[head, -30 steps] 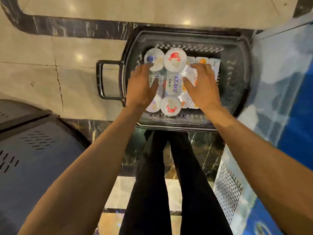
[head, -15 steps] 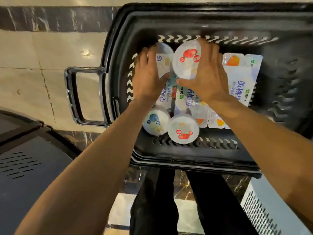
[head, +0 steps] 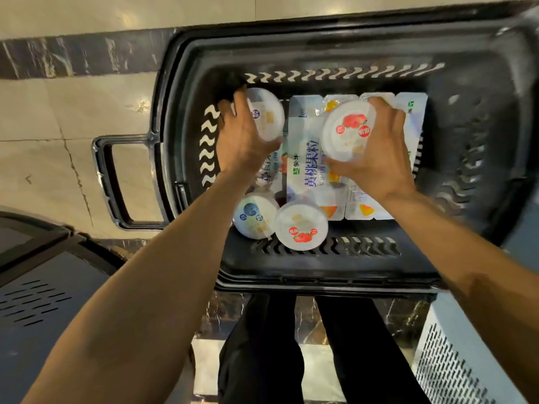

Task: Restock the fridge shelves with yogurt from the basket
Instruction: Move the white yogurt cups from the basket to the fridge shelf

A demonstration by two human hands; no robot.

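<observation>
- Basket: black plastic with slotted walls, standing on the floor, its handle out to the left.
- Open room: a bare strip of basket floor lies between the packs and the right wall. On the left the stock sits close to the wall.
- Left hand: fingers curled round the far left cup, thumb on its near edge. The fingers are near the far left corner.
- Right hand: fingers wrapped over the far rim of a strawberry cup, thumb under its near edge. The cup is over the peach pack; we cannot tell whether it rests on it.
- Two more cups stand touching at the near wall, a blueberry cup and a near strawberry cup.
- Writing: the peach pack reads 黄桃果粒 in blue, with a small green logo beside it. Small print is blurred. The cup lids carry fruit pictures and round red or blue marks that we cannot read.
- Surface: glossy beige tiles with a cracked joint, crossed by a dark marble band.
- Around us: a dark vented panel at lower left, a white perforated panel at lower right, and our black trousers below the basket.
</observation>
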